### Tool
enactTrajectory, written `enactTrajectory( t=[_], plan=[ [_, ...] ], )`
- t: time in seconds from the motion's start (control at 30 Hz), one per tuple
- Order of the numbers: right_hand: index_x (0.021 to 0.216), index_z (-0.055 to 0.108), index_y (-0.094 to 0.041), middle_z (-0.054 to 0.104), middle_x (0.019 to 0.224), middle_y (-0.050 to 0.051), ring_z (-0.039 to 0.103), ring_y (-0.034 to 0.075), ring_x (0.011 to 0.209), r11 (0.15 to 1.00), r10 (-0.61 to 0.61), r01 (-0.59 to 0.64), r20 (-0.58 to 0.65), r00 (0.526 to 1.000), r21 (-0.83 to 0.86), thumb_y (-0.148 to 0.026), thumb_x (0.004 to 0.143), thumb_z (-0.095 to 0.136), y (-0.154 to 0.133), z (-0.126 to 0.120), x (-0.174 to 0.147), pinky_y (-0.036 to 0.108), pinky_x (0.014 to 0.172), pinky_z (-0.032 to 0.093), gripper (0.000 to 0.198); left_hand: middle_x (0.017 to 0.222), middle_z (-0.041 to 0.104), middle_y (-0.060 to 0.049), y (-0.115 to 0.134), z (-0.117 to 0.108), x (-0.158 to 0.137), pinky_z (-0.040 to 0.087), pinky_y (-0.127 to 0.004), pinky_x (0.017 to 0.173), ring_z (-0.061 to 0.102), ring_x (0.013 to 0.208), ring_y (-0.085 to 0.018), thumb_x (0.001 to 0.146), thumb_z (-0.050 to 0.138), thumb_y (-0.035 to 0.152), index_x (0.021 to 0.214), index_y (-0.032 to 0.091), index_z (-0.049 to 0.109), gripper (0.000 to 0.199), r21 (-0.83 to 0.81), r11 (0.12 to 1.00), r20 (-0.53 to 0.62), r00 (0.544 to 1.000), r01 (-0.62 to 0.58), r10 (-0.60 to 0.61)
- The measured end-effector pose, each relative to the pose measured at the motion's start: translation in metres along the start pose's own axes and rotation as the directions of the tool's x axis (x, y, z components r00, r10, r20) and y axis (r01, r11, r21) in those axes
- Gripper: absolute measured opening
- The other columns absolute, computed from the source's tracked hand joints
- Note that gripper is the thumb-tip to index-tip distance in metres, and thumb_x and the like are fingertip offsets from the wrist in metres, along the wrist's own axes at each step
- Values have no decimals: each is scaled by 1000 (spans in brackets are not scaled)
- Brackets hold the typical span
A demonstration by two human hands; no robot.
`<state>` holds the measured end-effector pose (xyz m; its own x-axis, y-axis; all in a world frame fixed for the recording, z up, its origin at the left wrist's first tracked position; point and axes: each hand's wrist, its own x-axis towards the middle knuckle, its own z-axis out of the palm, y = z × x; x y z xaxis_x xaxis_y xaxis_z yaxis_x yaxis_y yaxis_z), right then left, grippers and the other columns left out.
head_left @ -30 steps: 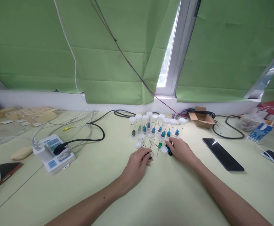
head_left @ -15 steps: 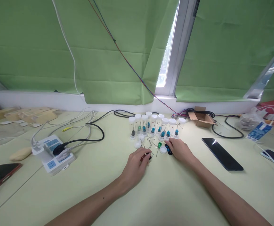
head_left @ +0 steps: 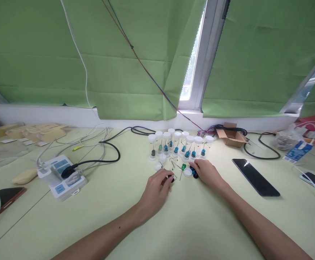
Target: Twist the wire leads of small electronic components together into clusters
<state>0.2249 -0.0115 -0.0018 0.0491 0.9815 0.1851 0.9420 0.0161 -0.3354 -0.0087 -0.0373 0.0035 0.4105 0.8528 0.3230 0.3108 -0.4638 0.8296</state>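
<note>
- Pale table (head_left: 201, 227) first, everything laid out on it just as half a second ago.
- The left hand (head_left: 157, 186) barely moves, near the middle; thumb and fingers are pinched together on a black piece (head_left: 171, 178).
- Now the right hand (head_left: 205, 169), in the same spot as before, fingertips down at the blue and black pieces (head_left: 193, 172); whether they're clamped on them, I can't tell.
- Dark phone (head_left: 255, 177) lying to the right, unmoved.
- Capped clear tubes (head_left: 176, 146) standing on the far side of the hands, places unchanged.
- White lid (head_left: 188, 172) between the hands, staying put, green piece (head_left: 184, 167) just beyond it.
- And here's the change: a thin rod (head_left: 161, 164) beyond the left fingers now tips lower and further left than before.
</note>
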Motion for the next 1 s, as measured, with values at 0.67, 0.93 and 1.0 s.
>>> enactTrajectory(
  t=[0.67, 0.93, 1.0],
  plan=[
    [52, 39, -21, 51, 53, 2, 42, 15, 49, 988, -2, 25, -150, 989, 152, -42, 96, 40, -2, -1, 0, 26, 50, 29, 49, 77, 62, -1, -1, 2, 2, 47, -25, 56, 56, 56, -11, 93, 50, 36, 90, 20, 63, 20, -96, 993, -122, 990, 61, -72],
    [53, 33, -22, 43, 48, -1, 33, 13, 47, 956, -11, 111, -347, 938, 271, -47, 97, 39, -7, -2, 0, 27, 50, 28, 50, 62, 59, 2, -1, 1, 3, 48, -26, 60, 57, 57, -13, 92, 52, 38, 92, 20, 61, 20, -199, 971, -127, 979, 133, -160],
    [55, 33, -22, 39, 48, -3, 30, 12, 47, 932, -28, 162, -380, 924, 324, -47, 96, 40, -12, -3, -2, 26, 50, 29, 49, 61, 60, 2, -1, 2, 4, 48, -27, 62, 58, 57, -14, 91, 53, 38, 92, 19, 61, 21, -243, 957, -129, 972, 159, -194]
  ],
)
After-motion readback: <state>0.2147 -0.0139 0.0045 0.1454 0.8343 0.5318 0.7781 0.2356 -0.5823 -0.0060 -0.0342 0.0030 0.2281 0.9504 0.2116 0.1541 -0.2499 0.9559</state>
